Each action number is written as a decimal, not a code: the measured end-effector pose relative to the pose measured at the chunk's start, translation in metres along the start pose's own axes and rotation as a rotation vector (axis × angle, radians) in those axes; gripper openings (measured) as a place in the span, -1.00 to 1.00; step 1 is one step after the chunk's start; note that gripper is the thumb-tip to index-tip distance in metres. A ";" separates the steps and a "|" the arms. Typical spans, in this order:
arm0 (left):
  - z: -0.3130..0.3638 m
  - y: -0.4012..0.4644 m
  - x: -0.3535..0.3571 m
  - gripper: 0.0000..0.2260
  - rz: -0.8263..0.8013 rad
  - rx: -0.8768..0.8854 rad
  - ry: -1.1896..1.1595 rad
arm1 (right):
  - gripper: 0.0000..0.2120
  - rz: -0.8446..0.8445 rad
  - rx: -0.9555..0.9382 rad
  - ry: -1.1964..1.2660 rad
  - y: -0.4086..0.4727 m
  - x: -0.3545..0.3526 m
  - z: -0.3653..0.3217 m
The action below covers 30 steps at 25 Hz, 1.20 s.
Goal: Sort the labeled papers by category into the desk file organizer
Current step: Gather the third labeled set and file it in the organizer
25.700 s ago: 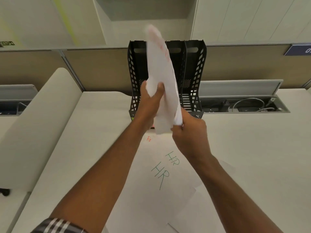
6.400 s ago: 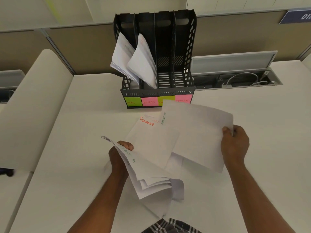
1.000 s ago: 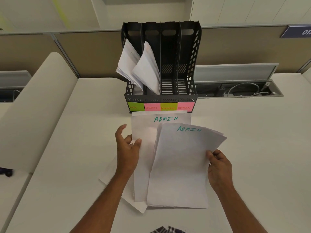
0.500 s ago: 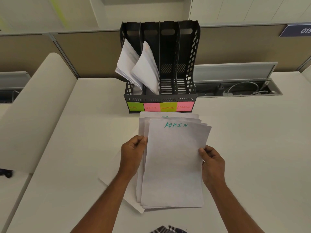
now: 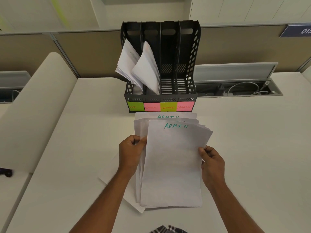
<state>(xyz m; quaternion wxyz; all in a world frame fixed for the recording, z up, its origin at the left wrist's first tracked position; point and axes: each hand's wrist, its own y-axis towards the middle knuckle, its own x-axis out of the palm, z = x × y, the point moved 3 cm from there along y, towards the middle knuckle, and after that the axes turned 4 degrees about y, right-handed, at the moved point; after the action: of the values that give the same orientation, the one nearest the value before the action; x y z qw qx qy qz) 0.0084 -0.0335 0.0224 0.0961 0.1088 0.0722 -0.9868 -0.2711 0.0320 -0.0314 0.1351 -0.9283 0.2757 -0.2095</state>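
A stack of white sheets headed ADMIN (image 5: 171, 162) is held over the desk, my left hand (image 5: 130, 153) gripping its left edge and my right hand (image 5: 212, 163) its right edge. Just beyond stands the black file organizer (image 5: 193, 52) with four slots tagged HR, SPORTS, FINANCE, ADMIN. Bundles of paper lean in the HR slot (image 5: 127, 63) and the SPORTS slot (image 5: 146, 69). The FINANCE and ADMIN slots hold nothing. More white sheets (image 5: 116, 175) lie flat under the stack, their labels hidden.
The white desk (image 5: 252, 148) runs to a tan partition behind the organizer. An open cable tray (image 5: 239, 89) with wires sits right of the organizer. A curved white panel (image 5: 33, 106) rises at the left.
The fanned ADMIN sheets have been squared into one stack; my left hand closed on its left edge and my right hand slid up its right edge.
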 end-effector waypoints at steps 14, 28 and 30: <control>0.012 0.008 -0.014 -0.75 0.135 0.104 0.039 | -0.88 0.005 -0.006 0.056 -0.001 -0.019 -0.003; 0.017 -0.006 -0.001 -0.72 -0.034 0.098 -0.087 | -0.76 0.016 -0.100 -0.002 -0.002 -0.001 -0.005; 0.016 0.000 -0.006 -0.72 0.031 0.057 -0.117 | -0.72 0.020 -0.108 -0.005 -0.001 -0.011 -0.009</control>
<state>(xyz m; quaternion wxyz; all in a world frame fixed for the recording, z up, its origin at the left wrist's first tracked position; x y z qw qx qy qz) 0.0106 -0.0348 0.0392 0.1124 0.0548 0.0364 -0.9915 -0.2827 0.0378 -0.0268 0.0875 -0.9319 0.2958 -0.1908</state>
